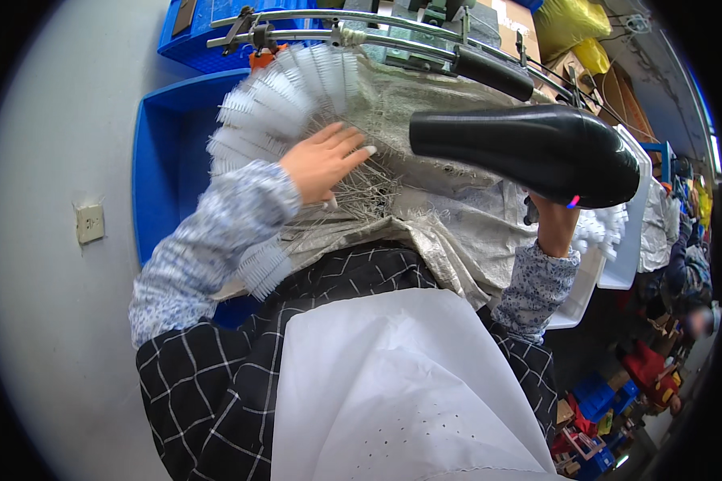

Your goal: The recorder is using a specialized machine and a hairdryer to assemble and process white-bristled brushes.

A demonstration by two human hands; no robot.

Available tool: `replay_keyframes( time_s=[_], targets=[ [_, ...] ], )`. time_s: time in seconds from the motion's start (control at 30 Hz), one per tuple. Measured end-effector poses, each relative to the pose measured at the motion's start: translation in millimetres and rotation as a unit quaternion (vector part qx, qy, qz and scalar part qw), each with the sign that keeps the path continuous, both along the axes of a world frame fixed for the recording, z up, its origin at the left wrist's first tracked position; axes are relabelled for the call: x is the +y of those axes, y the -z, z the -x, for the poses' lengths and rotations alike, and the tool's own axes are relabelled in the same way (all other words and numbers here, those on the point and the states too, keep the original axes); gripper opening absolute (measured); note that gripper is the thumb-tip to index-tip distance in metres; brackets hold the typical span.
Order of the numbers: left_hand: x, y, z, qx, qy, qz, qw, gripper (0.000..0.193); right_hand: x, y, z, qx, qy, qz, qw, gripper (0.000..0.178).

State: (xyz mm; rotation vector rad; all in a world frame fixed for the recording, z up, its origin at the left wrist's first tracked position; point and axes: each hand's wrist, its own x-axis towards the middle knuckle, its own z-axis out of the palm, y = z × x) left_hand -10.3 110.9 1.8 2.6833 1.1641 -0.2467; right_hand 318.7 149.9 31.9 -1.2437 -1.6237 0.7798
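Note:
My right hand [555, 223] is wrapped around the handle of a black hair dryer [521, 148]. Its nozzle points left, toward a fan of white bristle brushes [253, 128] with thin twisted wire stems [365, 196]. My left hand [329, 160] lies over the stems where they come together, fingers stretched out and covering part of them. White tips show on some fingers. Under the brushes, a worn grey-white woven sack [473, 216] is spread across my lap. A few more brushes [265, 268] stick out below my left forearm.
A blue bin [156, 176] stands at the left by the wall. Metal rods with a black sleeve [493, 72] cross the far side in front of a machine. White bins [630, 240] and small white pieces [606, 228] are at the right. Another person [658, 373] is farther off.

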Motion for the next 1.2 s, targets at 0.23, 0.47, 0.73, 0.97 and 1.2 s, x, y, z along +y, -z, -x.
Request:
replay_keyframes(
  time_s=[0.23,0.47,0.73,0.97,1.2],
  targets=[
    [16.6,19.9,-19.6,0.141,-0.120,0.125,0.975,0.079,-6.3,-11.4,-25.5,-0.036,0.061,-0.009,0.997,0.043],
    [-50.1,30.7,-28.8,0.218,-0.259,0.097,0.936,0.061,0.0,-1.6,-63.6,0.118,0.147,0.066,0.980,0.042],
    [-12.3,48.6,-9.2,0.123,-0.281,0.026,0.952,0.032,49.8,-9.6,-71.9,0.315,0.142,-0.043,0.937,0.028],
    [7.9,39.8,-19.4,0.163,-0.337,0.096,0.922,0.047,108.2,-18.8,-120.4,0.335,0.404,-0.152,0.838,0.030],
    [17.3,37.5,-19.9,0.134,-0.297,0.124,0.937,0.044,204.1,69.2,-196.4,0.407,0.519,-0.126,0.741,0.030]
  ],
)
